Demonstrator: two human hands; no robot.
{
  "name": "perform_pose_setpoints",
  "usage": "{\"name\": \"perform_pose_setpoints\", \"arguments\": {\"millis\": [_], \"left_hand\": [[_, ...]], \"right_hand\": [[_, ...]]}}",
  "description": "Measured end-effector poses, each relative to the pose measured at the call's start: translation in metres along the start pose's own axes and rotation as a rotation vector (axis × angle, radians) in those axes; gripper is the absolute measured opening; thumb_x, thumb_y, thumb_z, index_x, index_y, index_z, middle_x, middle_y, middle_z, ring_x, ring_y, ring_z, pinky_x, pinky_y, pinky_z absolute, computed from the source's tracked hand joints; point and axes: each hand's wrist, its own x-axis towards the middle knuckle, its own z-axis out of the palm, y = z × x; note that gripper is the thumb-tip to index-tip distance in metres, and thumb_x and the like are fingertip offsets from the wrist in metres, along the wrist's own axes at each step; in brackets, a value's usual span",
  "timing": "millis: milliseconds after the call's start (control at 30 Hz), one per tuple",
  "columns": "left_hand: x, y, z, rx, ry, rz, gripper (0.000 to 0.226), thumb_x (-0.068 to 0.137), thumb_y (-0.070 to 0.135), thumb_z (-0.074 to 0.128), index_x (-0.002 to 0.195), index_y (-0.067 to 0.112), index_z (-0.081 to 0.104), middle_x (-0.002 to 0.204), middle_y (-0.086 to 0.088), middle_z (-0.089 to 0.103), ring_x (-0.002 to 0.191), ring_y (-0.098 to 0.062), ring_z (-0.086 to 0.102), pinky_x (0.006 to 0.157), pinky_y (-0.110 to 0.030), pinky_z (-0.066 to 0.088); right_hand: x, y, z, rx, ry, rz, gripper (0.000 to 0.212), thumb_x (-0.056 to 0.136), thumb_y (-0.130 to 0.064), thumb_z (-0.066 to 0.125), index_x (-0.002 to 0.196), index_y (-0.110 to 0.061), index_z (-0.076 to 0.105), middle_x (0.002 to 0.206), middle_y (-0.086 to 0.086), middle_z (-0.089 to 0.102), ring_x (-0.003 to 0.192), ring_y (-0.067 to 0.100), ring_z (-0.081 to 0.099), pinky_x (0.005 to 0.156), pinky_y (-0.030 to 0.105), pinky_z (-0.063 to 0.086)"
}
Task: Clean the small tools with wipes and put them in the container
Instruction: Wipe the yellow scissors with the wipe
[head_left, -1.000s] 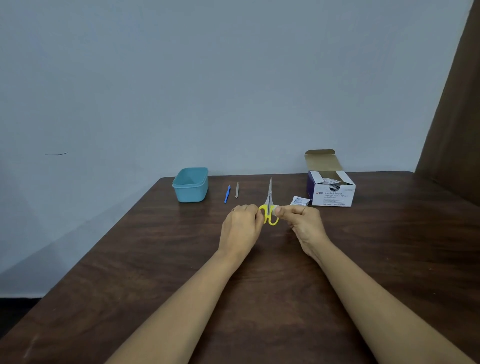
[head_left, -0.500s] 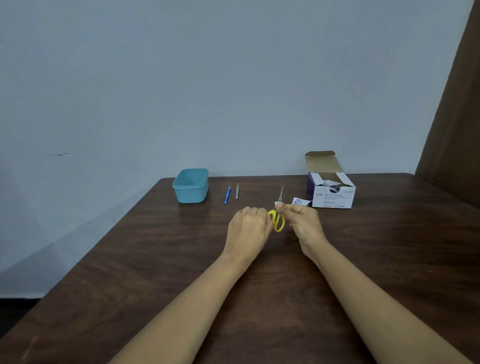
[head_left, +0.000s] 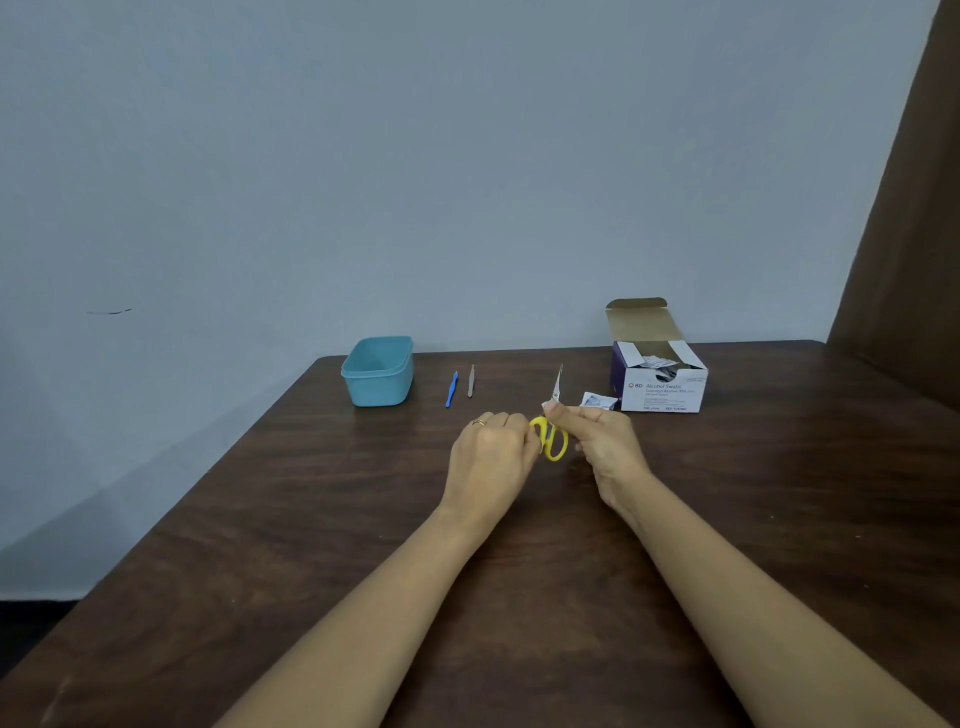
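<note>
From here I see the left hand (head_left: 493, 452) curled round the yellow handles of the scissors (head_left: 557, 447). The right hand (head_left: 597, 441) pinches the blades through a white wipe (head_left: 545, 405). The teal container (head_left: 379, 387) stands beyond and left of the left hand

Yellow handles and silver blades on the scissors (head_left: 551, 441)! Beyond the left hand (head_left: 491, 457) sat a teal container (head_left: 379, 371), a blue tool (head_left: 452, 389) and a grey tool (head_left: 471, 382). Past the right hand (head_left: 602, 441), the box (head_left: 665, 387) was white and purple. The table (head_left: 260, 545) ran dark brown, wood-grained.
</note>
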Motion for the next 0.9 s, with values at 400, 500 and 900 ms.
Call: {"name": "perform_pose_setpoints", "arguments": {"millis": [400,500,900], "left_hand": [[-0.004,0.0,-0.002,-0.066,0.024,-0.098,0.023,0.085,0.014,0.066,0.063,0.012,0.059,0.055,0.0,0.055,0.051,-0.014,0.05,0.046,-0.026,0.037],[-0.004,-0.001,-0.002,-0.07,0.038,-0.101,0.022,0.085,0.013,0.067,0.064,0.012,0.059,0.055,-0.001,0.055,0.051,-0.014,0.05,0.047,-0.025,0.035],[-0.003,-0.002,-0.004,-0.045,0.071,-0.074,0.023,0.083,0.016,0.061,0.061,0.012,0.057,0.052,-0.001,0.053,0.048,-0.017,0.05,0.045,-0.025,0.037]], "right_hand": [[0.002,-0.002,-0.002,-0.042,-0.057,0.032,0.009,0.082,-0.023,0.073,0.084,-0.014,0.075,0.076,-0.006,0.071,0.068,0.0,0.056,0.067,0.019,0.038],[0.005,-0.002,-0.005,-0.078,-0.098,0.06,0.006,0.081,-0.023,0.073,0.083,-0.017,0.075,0.075,-0.01,0.07,0.07,0.001,0.053,0.067,0.021,0.036],[0.011,-0.001,-0.011,-0.034,-0.149,0.097,0.002,0.078,-0.017,0.075,0.08,-0.018,0.075,0.075,-0.008,0.072,0.074,0.005,0.05,0.065,0.021,0.034]]}}
